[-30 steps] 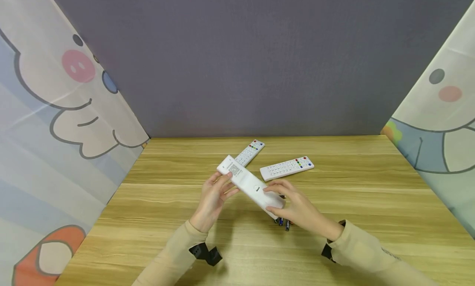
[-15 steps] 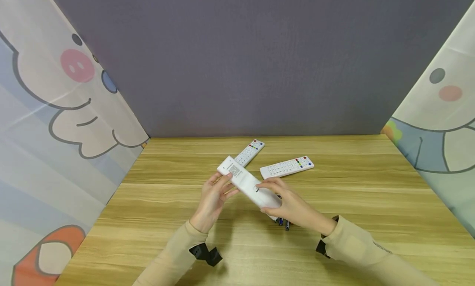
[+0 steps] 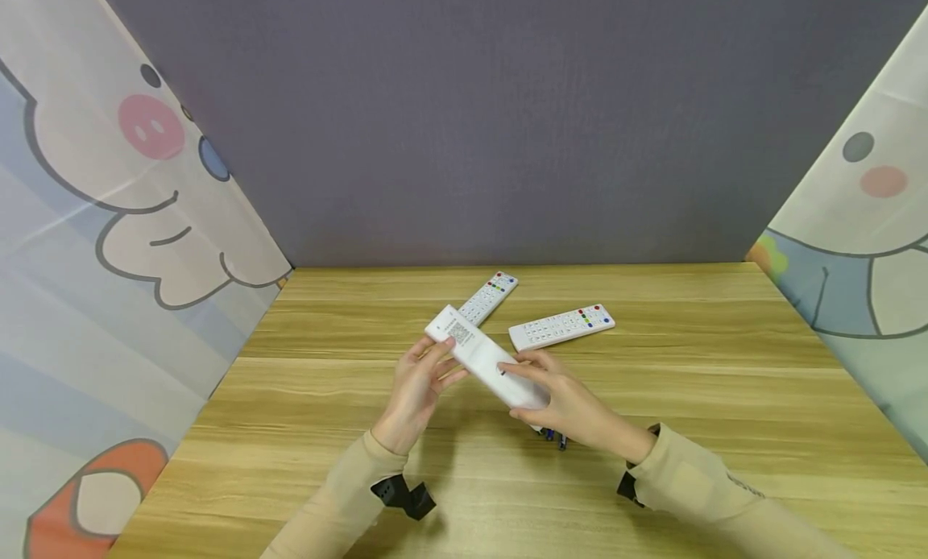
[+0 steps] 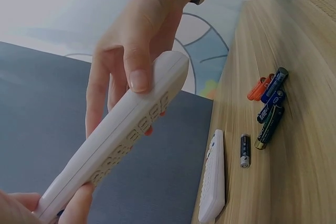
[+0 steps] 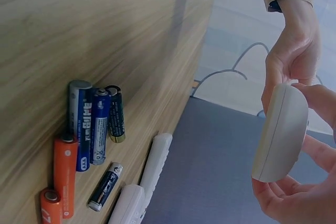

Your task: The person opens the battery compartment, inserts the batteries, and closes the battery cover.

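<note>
A white remote control point(image 3: 478, 362) is held above the table, its back with a QR code label facing up in the head view. My left hand point(image 3: 413, 386) pinches the labelled end, thumb on top and fingers beneath. At the other end my right hand point(image 3: 569, 398) grips the remote, with fingertips on the back near a small dark mark. The left wrist view shows the remote's button side point(image 4: 126, 140) and the right thumb along its edge. Below it lie several batteries, blue point(image 5: 100, 127), orange point(image 5: 64, 177) and dark point(image 5: 105, 186); the head view mostly hides them.
Two more white remotes lie buttons up on the wooden table point(image 3: 304, 430): one point(image 3: 490, 297) behind the held remote, the other point(image 3: 561, 327) to its right. A grey panel point(image 3: 507, 124) stands along the back, with cartoon-printed cloths at both sides.
My right hand has slid up-left along the remote's back, from near its end toward the dark mark, which its fingers now partly cover. The left hand and the remote stay nearly still.
</note>
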Demonstrator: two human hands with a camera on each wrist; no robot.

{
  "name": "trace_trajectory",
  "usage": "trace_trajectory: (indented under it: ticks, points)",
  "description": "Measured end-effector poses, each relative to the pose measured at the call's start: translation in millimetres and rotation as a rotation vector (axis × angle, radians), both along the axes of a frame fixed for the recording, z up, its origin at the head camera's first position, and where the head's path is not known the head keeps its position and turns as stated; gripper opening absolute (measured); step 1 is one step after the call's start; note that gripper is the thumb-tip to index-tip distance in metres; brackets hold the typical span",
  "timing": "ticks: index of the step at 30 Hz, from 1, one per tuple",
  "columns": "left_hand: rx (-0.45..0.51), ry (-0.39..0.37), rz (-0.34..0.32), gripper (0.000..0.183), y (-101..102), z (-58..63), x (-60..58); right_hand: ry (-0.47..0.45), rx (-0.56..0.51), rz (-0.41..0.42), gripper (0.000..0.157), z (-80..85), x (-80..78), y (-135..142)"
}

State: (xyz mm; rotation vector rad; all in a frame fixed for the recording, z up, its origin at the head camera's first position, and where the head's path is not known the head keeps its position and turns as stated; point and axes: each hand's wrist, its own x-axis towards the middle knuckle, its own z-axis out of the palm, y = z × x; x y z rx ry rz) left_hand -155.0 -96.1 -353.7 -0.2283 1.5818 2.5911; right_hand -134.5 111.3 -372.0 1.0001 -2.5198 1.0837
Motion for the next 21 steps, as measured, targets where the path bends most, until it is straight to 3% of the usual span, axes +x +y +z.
trace_trajectory:
  ticks: [21]
  points:
    - [-0.041,0.005,-0.014,0.034,0.1,1.4,0.9,-0.069,-0.071,-0.001,0.051,-4.3,-1.5,-0.5]
